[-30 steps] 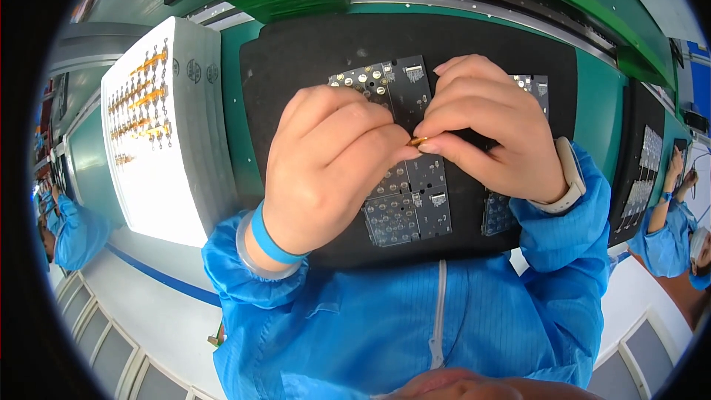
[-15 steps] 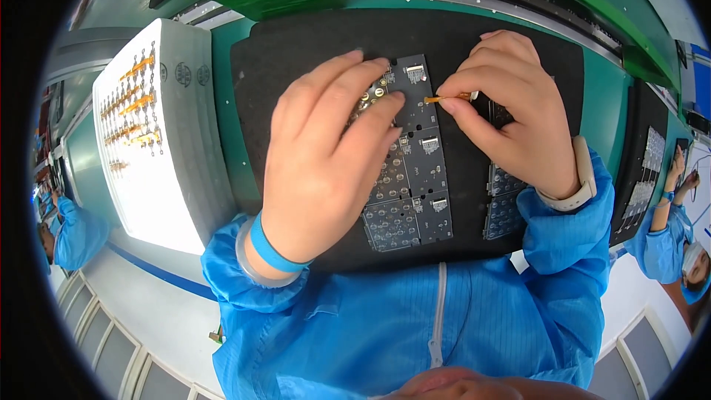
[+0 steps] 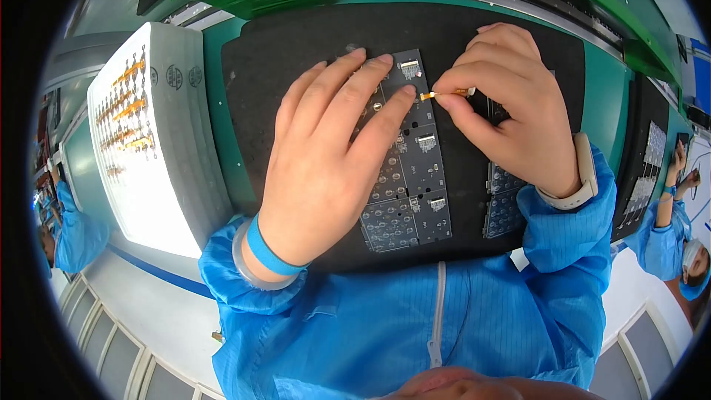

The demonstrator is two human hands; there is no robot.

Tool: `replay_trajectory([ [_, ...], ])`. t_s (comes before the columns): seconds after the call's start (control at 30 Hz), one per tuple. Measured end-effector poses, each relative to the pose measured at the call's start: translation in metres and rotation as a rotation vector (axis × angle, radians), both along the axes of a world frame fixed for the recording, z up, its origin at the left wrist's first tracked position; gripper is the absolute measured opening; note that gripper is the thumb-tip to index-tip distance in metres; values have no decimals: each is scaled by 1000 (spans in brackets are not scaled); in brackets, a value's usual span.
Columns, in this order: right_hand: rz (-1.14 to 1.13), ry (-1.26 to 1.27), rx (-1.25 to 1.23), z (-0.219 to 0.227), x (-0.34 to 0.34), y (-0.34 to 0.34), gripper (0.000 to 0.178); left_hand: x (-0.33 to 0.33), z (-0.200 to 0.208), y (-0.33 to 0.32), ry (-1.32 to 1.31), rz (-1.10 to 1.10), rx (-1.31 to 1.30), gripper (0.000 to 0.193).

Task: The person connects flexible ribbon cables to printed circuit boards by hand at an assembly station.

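Clamping a thin amber flexible strip (image 3: 427, 95) in the right hand (image 3: 511, 96), thumb to forefinger, at the right edge of a dark rectangular circuit panel (image 3: 427, 167); resting the left hand (image 3: 322, 137) there, fingers apart. Probably aligning, calling for steady placement. Over a flat black mat (image 3: 263, 52), on a green bench (image 3: 226, 137), with blue-sleeved co-workers (image 3: 658, 244) beyond.
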State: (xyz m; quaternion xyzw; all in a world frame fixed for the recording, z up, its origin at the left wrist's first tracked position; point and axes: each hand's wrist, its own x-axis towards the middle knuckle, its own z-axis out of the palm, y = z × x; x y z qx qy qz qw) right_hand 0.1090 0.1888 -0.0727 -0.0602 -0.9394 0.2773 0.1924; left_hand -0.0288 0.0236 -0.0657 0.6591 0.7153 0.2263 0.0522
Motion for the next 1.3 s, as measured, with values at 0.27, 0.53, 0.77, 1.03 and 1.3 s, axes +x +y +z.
replay_trajectory([
  [0.27,-6,-8,5,0,-1,0,11,3,-3,1,98,1,-28,44],
  [0.53,5,12,38,0,-7,-1,11,4,-2,0,132,10,-20,41],
  [0.77,-30,-26,32,15,-3,-7,19,3,-2,-17,60,54,238,35],
  [1.03,-614,-20,115,6,92,29,25,-67,43,-112,240,452,169,27],
  [1.3,-913,-295,-350,-39,150,15,37,-172,46,-137,130,377,-99,16],
])
